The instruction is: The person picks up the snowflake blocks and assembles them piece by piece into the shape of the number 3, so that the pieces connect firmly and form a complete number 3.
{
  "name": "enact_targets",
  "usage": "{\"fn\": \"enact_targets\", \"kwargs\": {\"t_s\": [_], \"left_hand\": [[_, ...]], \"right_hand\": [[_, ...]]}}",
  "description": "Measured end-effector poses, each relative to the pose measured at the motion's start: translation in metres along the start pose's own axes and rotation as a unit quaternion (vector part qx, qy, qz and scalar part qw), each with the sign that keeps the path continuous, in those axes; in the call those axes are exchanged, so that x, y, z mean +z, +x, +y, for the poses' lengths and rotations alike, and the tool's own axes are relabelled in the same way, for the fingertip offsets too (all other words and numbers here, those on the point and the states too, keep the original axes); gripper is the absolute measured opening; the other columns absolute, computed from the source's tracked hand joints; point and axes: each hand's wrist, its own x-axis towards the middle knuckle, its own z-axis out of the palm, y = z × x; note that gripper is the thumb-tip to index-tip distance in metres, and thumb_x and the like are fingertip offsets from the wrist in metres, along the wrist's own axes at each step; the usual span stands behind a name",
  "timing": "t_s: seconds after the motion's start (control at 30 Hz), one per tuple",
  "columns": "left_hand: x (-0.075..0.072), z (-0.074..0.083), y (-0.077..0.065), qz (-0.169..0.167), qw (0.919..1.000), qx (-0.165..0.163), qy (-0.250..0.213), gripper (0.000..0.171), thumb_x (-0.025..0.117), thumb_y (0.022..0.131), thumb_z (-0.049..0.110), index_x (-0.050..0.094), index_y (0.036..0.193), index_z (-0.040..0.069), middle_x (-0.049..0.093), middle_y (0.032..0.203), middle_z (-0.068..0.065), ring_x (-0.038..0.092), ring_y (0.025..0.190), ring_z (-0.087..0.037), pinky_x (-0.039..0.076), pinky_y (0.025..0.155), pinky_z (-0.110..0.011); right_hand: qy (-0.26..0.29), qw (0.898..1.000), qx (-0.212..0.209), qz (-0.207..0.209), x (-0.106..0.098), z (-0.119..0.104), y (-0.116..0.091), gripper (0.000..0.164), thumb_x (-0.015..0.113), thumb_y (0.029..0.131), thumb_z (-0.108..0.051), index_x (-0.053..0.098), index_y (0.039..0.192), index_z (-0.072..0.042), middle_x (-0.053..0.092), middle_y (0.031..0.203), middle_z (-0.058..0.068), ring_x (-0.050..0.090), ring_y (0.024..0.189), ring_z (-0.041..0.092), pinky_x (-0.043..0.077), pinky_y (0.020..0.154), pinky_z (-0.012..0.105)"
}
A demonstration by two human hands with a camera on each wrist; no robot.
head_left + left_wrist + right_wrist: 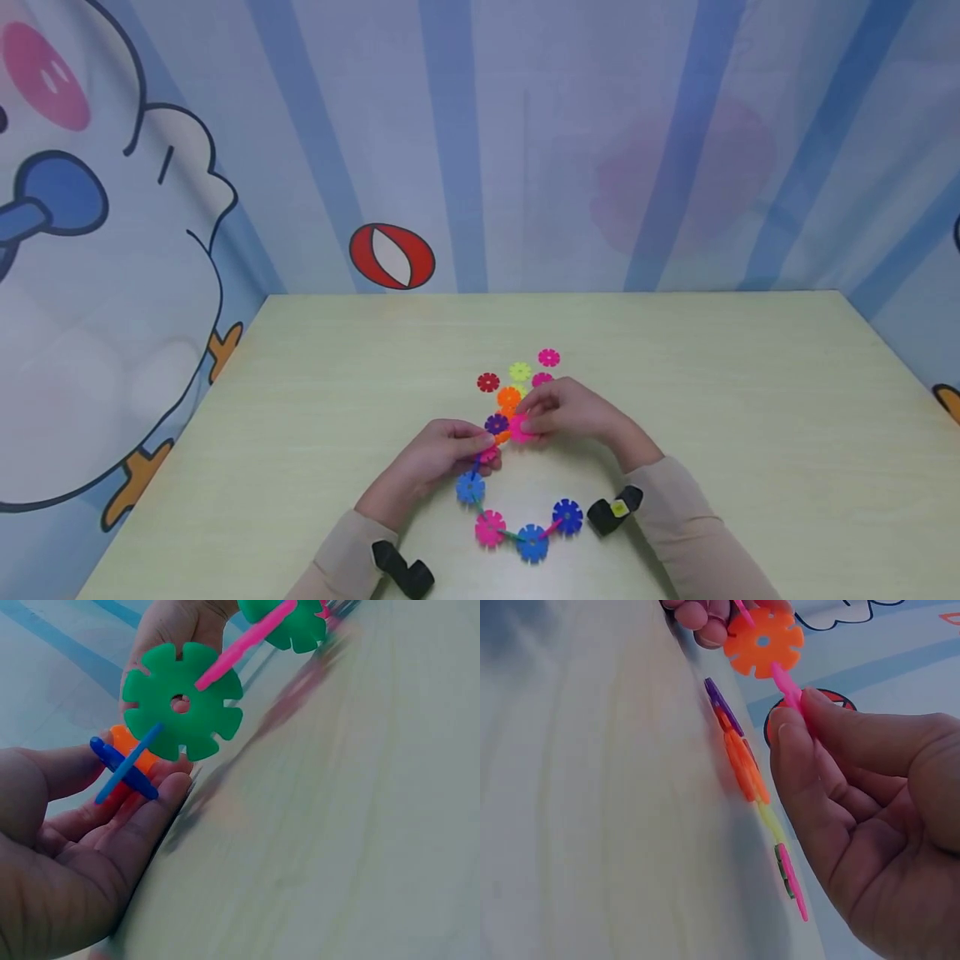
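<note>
Thumb and fingers of my right hand pinch a pink notched plastic disc. In the right wrist view that pink disc is slotted edge-on into an orange disc. My left hand grips the upper end of a chain of linked discs, around a pink disc its fingers partly hide. From there the chain curves down through a light blue disc, another pink one and a blue one to a dark blue disc. Green discs link some of these.
Beyond the hands, loose discs lie on the pale table: purple, orange, dark red, yellow and pink. Some overlap. A printed backdrop stands behind the table.
</note>
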Motion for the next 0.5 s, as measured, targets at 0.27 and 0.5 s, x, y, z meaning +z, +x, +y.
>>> {"fn": "enact_targets", "kwargs": {"t_s": [0.27,0.5], "left_hand": [[0.0009,-0.001,0.0008,0.003,0.9999,0.0,-0.011,0.024,0.06,0.095,0.01,0.065,0.103,-0.012,0.073,0.086,-0.013,0.07,0.076,-0.017,0.057,0.079,-0.034],[0.0029,-0.0006,0.002,0.026,0.9996,-0.013,-0.004,0.021,0.061,0.094,0.008,0.067,0.103,-0.011,0.073,0.085,-0.014,0.07,0.075,-0.017,0.058,0.077,-0.033]], "right_hand": [[0.017,1.0,0.013,0.002,0.0044,-0.0036,-0.0002,0.023,0.068,0.088,-0.009,0.066,0.106,0.006,0.069,0.081,0.007,0.07,0.07,0.02,0.058,0.075,0.032],[0.037,0.999,0.021,0.011,0.0064,-0.0028,0.0008,0.024,0.068,0.088,-0.007,0.066,0.106,0.007,0.07,0.081,0.009,0.071,0.07,0.022,0.058,0.075,0.033]]}}
